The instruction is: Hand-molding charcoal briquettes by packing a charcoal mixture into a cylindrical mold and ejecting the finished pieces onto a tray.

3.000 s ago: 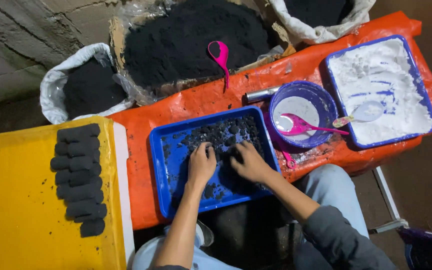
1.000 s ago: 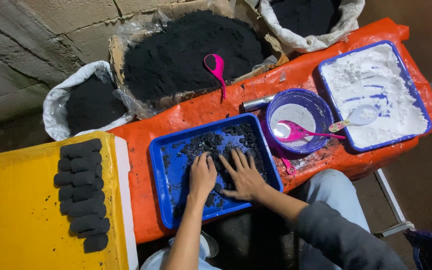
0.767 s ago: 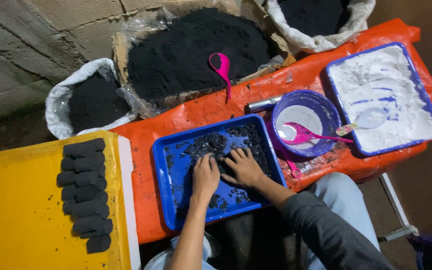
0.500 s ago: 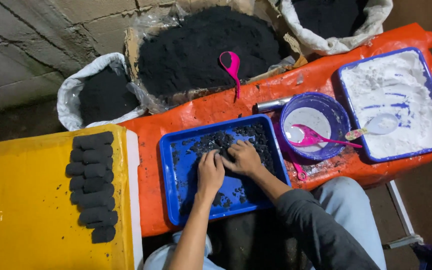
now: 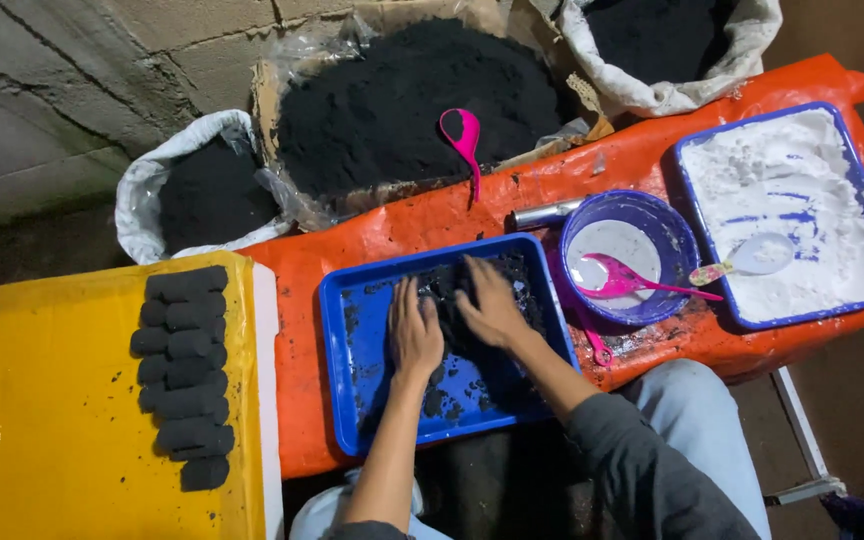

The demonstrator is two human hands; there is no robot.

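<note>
- Head view shows me the desk, draped in orange sheeting, running from lower left up to the right.
- To its left I see a yellow surface carrying a column of pressed black briquettes, stacked one behind the next.
- Behind the desk sit a big heap of black powder on plastic-lined cardboard, with a pink scoop lying at its near edge, and two white sacks of the same powder.
- At the right end is a blue tray of white powder with a white spoon in it.
- Beside that, a round purple basin holds a pink spoon.
- Directly below me, the blue tray holds the damp black mix, clumped toward its far middle.
- My left hand lies flat on the mix, fingers held close together, gripping nothing.
- My right hand presses palm-down just beside it, fingers extended onto the mix, holding nothing either.
</note>
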